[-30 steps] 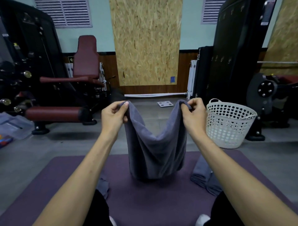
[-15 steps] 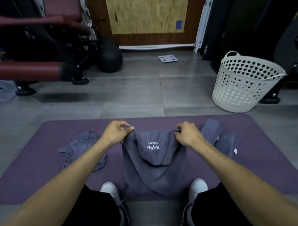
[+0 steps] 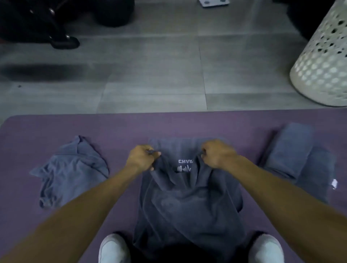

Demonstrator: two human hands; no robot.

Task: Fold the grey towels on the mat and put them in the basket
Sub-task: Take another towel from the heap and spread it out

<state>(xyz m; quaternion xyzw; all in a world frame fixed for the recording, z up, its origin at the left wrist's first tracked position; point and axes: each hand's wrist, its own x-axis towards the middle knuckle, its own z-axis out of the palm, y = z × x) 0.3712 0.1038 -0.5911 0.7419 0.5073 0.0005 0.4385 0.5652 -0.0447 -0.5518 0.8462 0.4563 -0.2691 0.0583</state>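
Observation:
A grey towel (image 3: pixel 187 206) with a white logo lies rumpled on the purple mat (image 3: pixel 112 127), stretching from my feet forward. My left hand (image 3: pixel 141 156) pinches its far left corner and my right hand (image 3: pixel 216 154) pinches its far right corner, both low over the mat. A crumpled grey towel (image 3: pixel 69 172) lies to the left. Two folded grey towels (image 3: pixel 293 152) lie side by side on the right. The white perforated basket (image 3: pixel 323 62) stands on the floor beyond the mat's right end.
Grey floor tiles (image 3: pixel 150 78) stretch beyond the mat. Dark gym machine feet (image 3: pixel 63 42) sit at the top left, and a small white plate (image 3: pixel 214 2) lies at the top edge. My white shoes (image 3: pixel 112 249) rest at the mat's near edge.
Both hands came down from chest height with the towel to the mat, then edged forward. The view has tilted down and drawn closer.

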